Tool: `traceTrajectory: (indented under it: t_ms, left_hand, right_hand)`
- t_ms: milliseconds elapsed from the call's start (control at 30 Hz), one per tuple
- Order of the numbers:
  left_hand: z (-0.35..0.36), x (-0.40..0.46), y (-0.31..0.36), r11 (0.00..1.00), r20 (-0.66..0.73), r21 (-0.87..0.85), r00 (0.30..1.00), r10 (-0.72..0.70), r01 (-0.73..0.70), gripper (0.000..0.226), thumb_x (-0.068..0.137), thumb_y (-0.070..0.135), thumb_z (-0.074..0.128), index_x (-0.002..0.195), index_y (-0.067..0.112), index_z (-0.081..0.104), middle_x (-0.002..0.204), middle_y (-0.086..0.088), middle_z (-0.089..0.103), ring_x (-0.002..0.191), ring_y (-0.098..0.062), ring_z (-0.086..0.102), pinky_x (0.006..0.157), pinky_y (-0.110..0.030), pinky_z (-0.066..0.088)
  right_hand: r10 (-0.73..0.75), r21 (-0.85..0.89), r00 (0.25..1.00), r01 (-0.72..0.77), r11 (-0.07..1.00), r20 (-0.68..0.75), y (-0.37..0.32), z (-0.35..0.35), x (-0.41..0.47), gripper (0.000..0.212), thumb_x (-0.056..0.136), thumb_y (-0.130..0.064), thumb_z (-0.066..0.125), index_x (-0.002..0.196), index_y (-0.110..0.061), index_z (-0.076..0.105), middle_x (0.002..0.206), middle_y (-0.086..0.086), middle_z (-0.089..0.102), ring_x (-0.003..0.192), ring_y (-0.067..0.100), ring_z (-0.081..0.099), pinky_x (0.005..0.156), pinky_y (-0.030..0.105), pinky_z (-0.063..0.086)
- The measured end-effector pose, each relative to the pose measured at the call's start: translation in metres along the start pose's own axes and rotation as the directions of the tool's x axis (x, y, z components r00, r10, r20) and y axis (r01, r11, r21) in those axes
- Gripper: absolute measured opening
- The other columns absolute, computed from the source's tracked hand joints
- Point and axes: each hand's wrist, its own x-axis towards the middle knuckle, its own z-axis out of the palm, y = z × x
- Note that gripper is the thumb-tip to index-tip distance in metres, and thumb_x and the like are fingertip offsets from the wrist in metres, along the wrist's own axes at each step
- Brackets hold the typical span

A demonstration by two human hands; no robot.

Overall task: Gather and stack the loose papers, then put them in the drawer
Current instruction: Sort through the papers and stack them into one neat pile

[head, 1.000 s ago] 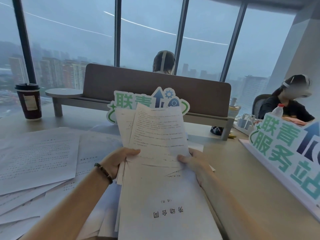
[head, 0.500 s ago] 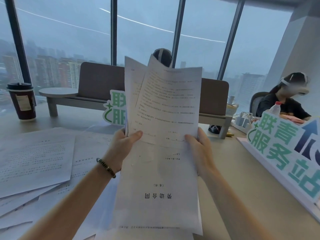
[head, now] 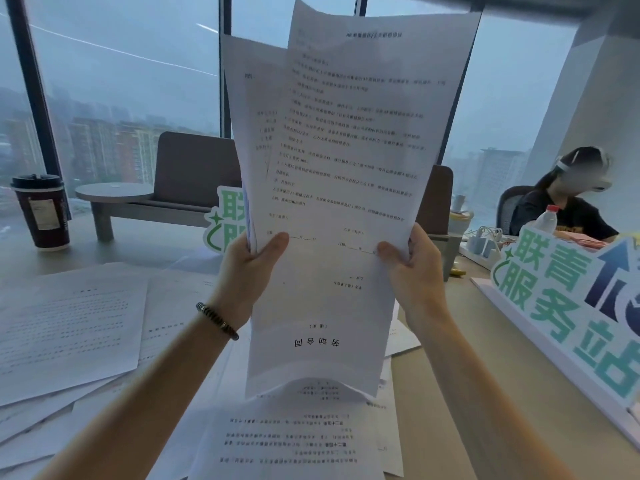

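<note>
My raised sheaf of papers (head: pixel 332 188) hides most of the green sign (head: pixel 221 220) behind it; I can't read its blurred print.

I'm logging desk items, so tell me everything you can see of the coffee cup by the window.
The coffee cup is a tall dark red takeaway cup, seemingly paper, with a black lid and a pale label on its side. It stands upright and closed at the desk's far left, near the window. Nothing touches it but the desk.

The sheet (head: pixel 311 323) at the front of the held bundle reads, upside down, 劳动合同; the body print on the sheets above it is too small to read. The green sign (head: pixel 568 306) at right reads 联青服务站
</note>
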Motion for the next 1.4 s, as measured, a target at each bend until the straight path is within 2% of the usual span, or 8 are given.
traceTrajectory:
  t_ms: [167, 567, 700, 833, 933, 1033, 1200, 1400]
  left_hand:
    - [0.001, -0.011, -0.006, 0.998, 0.008, -0.025, 0.999, -0.052, 0.052, 0.011, 0.094, 0.018, 0.062, 0.093, 0.023, 0.072, 0.088, 0.007, 0.077, 0.085, -0.013, 0.073, 0.077, -0.035, 0.061]
    - [-0.008, -0.025, -0.016, 0.977, 0.114, -0.123, 0.981, -0.158, 0.172, 0.018, 0.091, 0.023, 0.060, 0.097, 0.014, 0.074, 0.097, -0.009, 0.077, 0.092, -0.030, 0.073, 0.078, -0.042, 0.060]
    - [-0.016, -0.024, -0.016, 0.957, 0.196, -0.221, 0.970, -0.146, 0.188, 0.042, 0.074, 0.047, 0.075, 0.102, 0.016, 0.076, 0.110, -0.015, 0.073, 0.100, -0.033, 0.071, 0.079, -0.041, 0.060]
    - [-0.021, -0.020, -0.012, 0.945, 0.223, -0.263, 0.965, -0.136, 0.194, 0.032, 0.085, 0.032, 0.064, 0.111, 0.014, 0.068, 0.112, -0.014, 0.072, 0.100, -0.032, 0.070, 0.083, -0.043, 0.059]
    - [-0.026, -0.016, -0.008, 0.942, 0.262, -0.264, 0.955, -0.139, 0.209, 0.057, 0.059, 0.050, 0.085, 0.106, 0.020, 0.073, 0.111, -0.011, 0.073, 0.100, -0.028, 0.070, 0.081, -0.039, 0.060]
    - [-0.029, -0.014, -0.003, 0.940, 0.327, -0.258, 0.936, -0.131, 0.222, 0.052, 0.052, 0.050, 0.086, 0.099, 0.028, 0.078, 0.107, -0.004, 0.075, 0.097, -0.021, 0.072, 0.075, -0.032, 0.060]
    - [-0.033, -0.013, 0.000, 0.885, 0.362, -0.347, 0.915, -0.178, 0.310, 0.095, 0.050, 0.056, 0.088, 0.132, 0.019, 0.055, 0.123, -0.010, 0.068, 0.109, -0.028, 0.067, 0.080, -0.040, 0.059]
    - [-0.034, -0.014, 0.002, 0.914, 0.370, -0.319, 0.921, -0.122, 0.250, 0.032, 0.085, 0.034, 0.058, 0.116, 0.029, 0.067, 0.120, -0.005, 0.069, 0.109, -0.027, 0.067, 0.083, -0.045, 0.058]
  right_hand:
    - [0.016, -0.016, 1.000, -0.016, 1.000, -0.001, 0.008, 0.001, -0.008, 0.026, 0.095, -0.004, 0.057, 0.114, -0.022, 0.062, 0.109, -0.012, 0.070, 0.101, 0.013, 0.067, 0.083, 0.037, 0.058]
    - [0.069, -0.024, 0.995, -0.068, 0.997, 0.066, 0.027, 0.002, -0.024, 0.024, 0.090, -0.010, 0.063, 0.100, -0.031, 0.059, 0.104, -0.011, 0.073, 0.099, 0.020, 0.069, 0.085, 0.056, 0.057]
    - [0.067, -0.003, 0.992, -0.067, 0.998, 0.104, 0.025, -0.003, -0.022, 0.019, 0.093, -0.013, 0.065, 0.107, -0.026, 0.061, 0.107, -0.010, 0.073, 0.100, 0.015, 0.070, 0.088, 0.051, 0.058]
    - [0.057, 0.022, 0.993, -0.059, 0.998, 0.108, 0.018, -0.007, -0.017, 0.018, 0.096, -0.017, 0.062, 0.112, -0.025, 0.062, 0.106, -0.015, 0.072, 0.096, 0.005, 0.068, 0.085, 0.038, 0.059]
    - [0.060, 0.049, 0.993, -0.065, 0.997, 0.103, 0.012, -0.008, -0.012, 0.016, 0.099, -0.016, 0.057, 0.113, -0.023, 0.061, 0.109, -0.011, 0.071, 0.100, 0.010, 0.068, 0.086, 0.039, 0.059]
    - [0.064, 0.029, 0.996, -0.066, 0.997, 0.055, 0.008, -0.008, -0.006, 0.021, 0.100, -0.011, 0.053, 0.115, -0.023, 0.060, 0.112, -0.007, 0.069, 0.107, 0.016, 0.065, 0.090, 0.042, 0.056]
    - [0.074, 0.055, 0.997, -0.075, 0.996, 0.019, 0.002, -0.007, 0.001, 0.043, 0.095, 0.007, 0.048, 0.119, -0.028, 0.053, 0.115, -0.009, 0.064, 0.109, 0.011, 0.059, 0.081, 0.030, 0.054]
    - [0.099, 0.083, 0.994, -0.103, 0.991, 0.052, -0.001, -0.011, 0.001, 0.058, 0.086, 0.017, 0.044, 0.122, -0.027, 0.051, 0.114, -0.006, 0.063, 0.108, 0.015, 0.059, 0.079, 0.033, 0.055]
